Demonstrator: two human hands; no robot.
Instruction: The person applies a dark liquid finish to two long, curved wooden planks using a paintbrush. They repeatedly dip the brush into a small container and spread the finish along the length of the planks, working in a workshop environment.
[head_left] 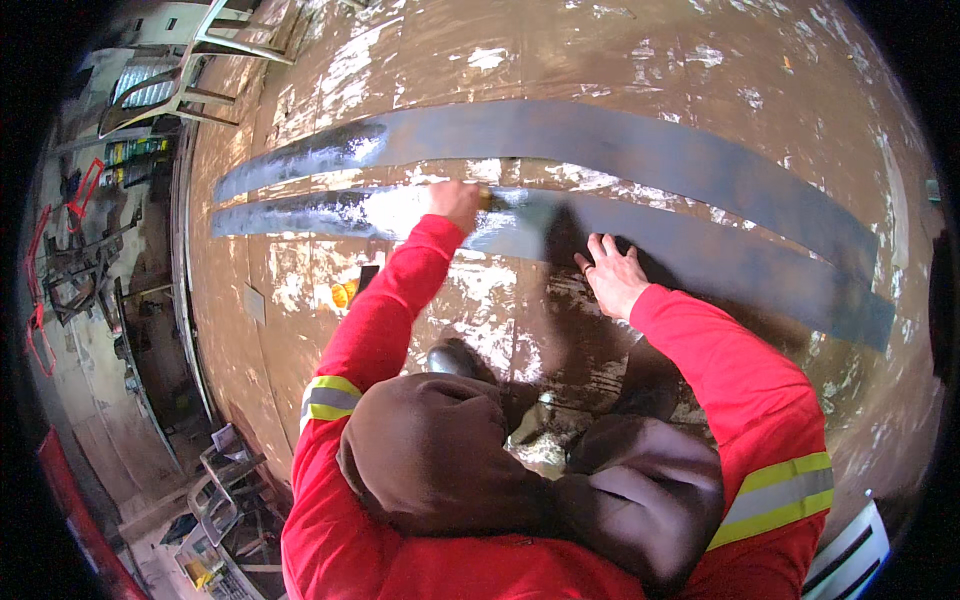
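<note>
Two long, grey, metal-looking strips lie side by side across the brown floor: a far strip and a near strip. My left hand is closed over the near strip, around a small yellowish thing whose kind I cannot make out; the hand is slightly blurred. To its right, my right hand rests with fingers spread on the lower edge of the near strip and holds nothing. Bright glare and darker, shiny patches cover the left part of both strips.
A yellow-orange object, perhaps a cup or roll, sits left of my knees beside a dark flat piece. A pale chair stands far left. Metal frames and red straps lie beyond the floor's left edge.
</note>
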